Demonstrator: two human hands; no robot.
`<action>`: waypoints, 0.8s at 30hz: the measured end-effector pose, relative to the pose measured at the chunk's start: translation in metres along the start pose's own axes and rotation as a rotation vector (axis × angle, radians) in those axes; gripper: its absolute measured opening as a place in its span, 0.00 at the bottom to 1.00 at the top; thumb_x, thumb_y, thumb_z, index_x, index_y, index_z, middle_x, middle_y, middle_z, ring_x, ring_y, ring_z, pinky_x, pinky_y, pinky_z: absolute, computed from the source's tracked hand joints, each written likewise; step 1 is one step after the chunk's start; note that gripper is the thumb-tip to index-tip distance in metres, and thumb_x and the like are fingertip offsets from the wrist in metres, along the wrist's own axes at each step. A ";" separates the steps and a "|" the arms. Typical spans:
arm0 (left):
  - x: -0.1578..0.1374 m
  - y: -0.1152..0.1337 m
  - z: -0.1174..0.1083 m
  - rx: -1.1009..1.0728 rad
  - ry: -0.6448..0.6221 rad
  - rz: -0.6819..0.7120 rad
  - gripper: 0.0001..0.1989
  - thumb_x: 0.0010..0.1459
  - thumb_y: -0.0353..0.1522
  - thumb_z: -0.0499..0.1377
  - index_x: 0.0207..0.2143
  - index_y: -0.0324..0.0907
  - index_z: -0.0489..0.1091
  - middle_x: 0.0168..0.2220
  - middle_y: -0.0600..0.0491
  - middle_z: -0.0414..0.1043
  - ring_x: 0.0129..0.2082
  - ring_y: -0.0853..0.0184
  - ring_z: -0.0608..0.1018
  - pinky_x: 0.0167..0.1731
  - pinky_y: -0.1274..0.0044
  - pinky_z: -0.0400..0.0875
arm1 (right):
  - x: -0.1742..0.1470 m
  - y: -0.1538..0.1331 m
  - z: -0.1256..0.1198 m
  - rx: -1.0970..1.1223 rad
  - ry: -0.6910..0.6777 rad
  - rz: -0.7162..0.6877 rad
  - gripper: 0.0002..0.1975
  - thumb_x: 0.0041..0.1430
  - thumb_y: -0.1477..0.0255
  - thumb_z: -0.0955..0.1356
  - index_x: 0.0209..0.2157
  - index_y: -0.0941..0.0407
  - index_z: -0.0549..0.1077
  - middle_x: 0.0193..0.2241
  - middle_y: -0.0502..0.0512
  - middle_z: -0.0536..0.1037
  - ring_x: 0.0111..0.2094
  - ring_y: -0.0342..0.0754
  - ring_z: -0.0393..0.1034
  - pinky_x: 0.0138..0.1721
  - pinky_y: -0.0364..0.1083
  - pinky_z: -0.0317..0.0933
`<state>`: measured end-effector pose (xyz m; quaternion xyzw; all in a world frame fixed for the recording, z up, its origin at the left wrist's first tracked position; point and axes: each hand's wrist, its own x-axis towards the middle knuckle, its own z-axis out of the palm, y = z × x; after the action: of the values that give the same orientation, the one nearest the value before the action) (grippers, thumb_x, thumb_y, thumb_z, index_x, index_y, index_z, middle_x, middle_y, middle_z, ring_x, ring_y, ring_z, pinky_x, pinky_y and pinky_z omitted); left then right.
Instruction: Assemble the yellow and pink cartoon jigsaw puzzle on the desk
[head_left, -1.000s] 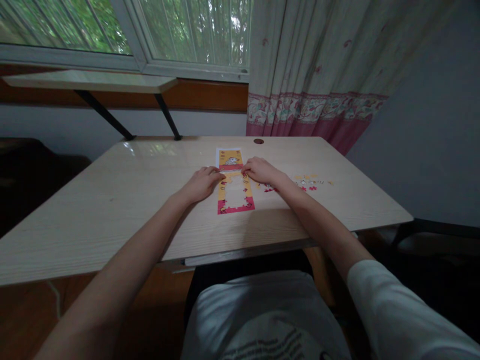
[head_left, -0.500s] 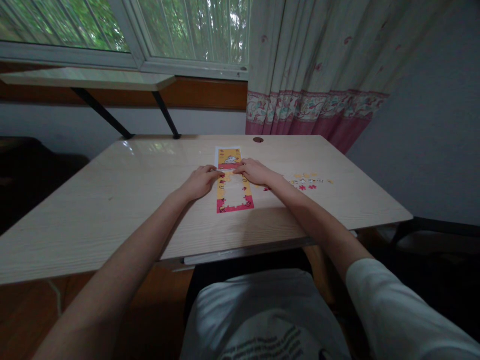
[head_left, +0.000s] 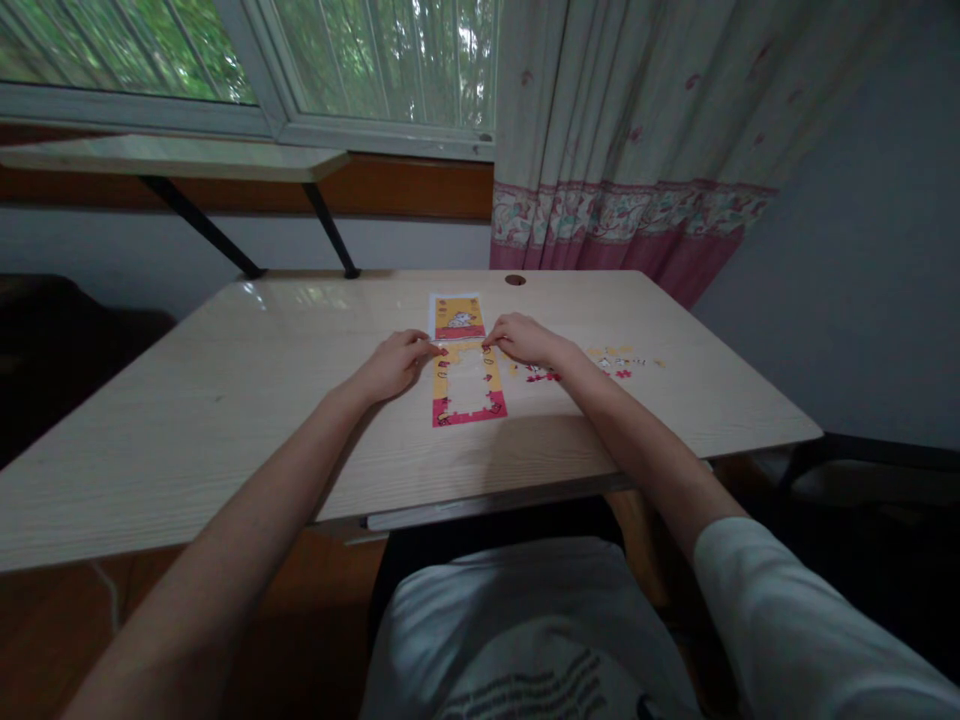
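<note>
Left hand (head_left: 397, 364) and right hand (head_left: 523, 340) at upper corners of partial jigsaw (head_left: 471, 416); cannot tell whether fingers grip. Picture card (head_left: 459, 313) beyond; loose pieces (head_left: 624, 374) rightward.

The site is appearing to be a home. A wooden desk (head_left: 285, 385) is standing beneath the fingers (head_left: 493, 337); a flowered curtain (head_left: 622, 215) is hanging beyond them, rightward. A barred window (head_left: 262, 75) is showing greenery (head_left: 450, 60) beyond them, leftward, above a shelf (head_left: 180, 155).

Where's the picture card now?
In the head view, the picture card lies just beyond the puzzle frame, left of the round hole in the desk.
</note>
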<state>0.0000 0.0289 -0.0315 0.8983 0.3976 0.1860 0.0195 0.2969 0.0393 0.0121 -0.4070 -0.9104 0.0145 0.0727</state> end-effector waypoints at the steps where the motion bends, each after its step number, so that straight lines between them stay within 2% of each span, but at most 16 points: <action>1: 0.000 0.000 0.000 -0.001 0.001 -0.002 0.20 0.64 0.29 0.48 0.51 0.44 0.76 0.53 0.43 0.70 0.51 0.54 0.72 0.53 0.58 0.69 | 0.000 -0.001 0.000 0.001 0.000 0.003 0.19 0.66 0.79 0.62 0.50 0.55 0.81 0.47 0.61 0.81 0.48 0.49 0.72 0.52 0.47 0.61; 10: -0.001 0.005 -0.011 0.038 -0.009 0.007 0.21 0.60 0.27 0.50 0.50 0.45 0.77 0.53 0.44 0.70 0.51 0.54 0.73 0.53 0.59 0.69 | -0.001 -0.003 -0.002 0.037 -0.004 0.014 0.20 0.64 0.80 0.62 0.50 0.57 0.80 0.48 0.61 0.81 0.48 0.49 0.73 0.52 0.46 0.62; 15: -0.003 0.007 -0.019 0.053 -0.004 -0.011 0.18 0.60 0.29 0.51 0.44 0.43 0.80 0.54 0.42 0.70 0.53 0.53 0.73 0.54 0.58 0.69 | -0.006 0.001 -0.012 0.099 0.063 0.027 0.19 0.62 0.81 0.62 0.47 0.59 0.81 0.46 0.61 0.82 0.48 0.49 0.73 0.52 0.46 0.61; 17: -0.003 0.006 -0.019 0.060 -0.004 -0.007 0.18 0.60 0.28 0.52 0.42 0.44 0.81 0.53 0.43 0.71 0.52 0.53 0.73 0.53 0.58 0.69 | -0.008 0.007 -0.018 0.127 0.075 0.079 0.19 0.60 0.81 0.62 0.46 0.59 0.82 0.44 0.60 0.82 0.45 0.49 0.73 0.50 0.45 0.62; 20: -0.003 0.005 -0.018 0.065 -0.012 -0.007 0.17 0.59 0.28 0.52 0.41 0.44 0.81 0.52 0.44 0.72 0.51 0.53 0.74 0.52 0.59 0.69 | -0.013 0.021 -0.026 0.156 0.024 0.176 0.18 0.58 0.80 0.64 0.44 0.60 0.82 0.41 0.60 0.83 0.40 0.48 0.73 0.44 0.44 0.62; 24: -0.003 0.005 -0.017 0.074 -0.003 0.003 0.18 0.59 0.27 0.52 0.41 0.44 0.81 0.51 0.43 0.74 0.49 0.54 0.75 0.51 0.59 0.70 | -0.031 0.044 -0.028 0.202 0.002 0.250 0.16 0.57 0.78 0.64 0.42 0.60 0.82 0.36 0.58 0.83 0.33 0.46 0.71 0.37 0.43 0.61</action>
<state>-0.0043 0.0215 -0.0152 0.8994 0.4027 0.1698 -0.0133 0.3534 0.0448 0.0326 -0.5077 -0.8466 0.1142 0.1118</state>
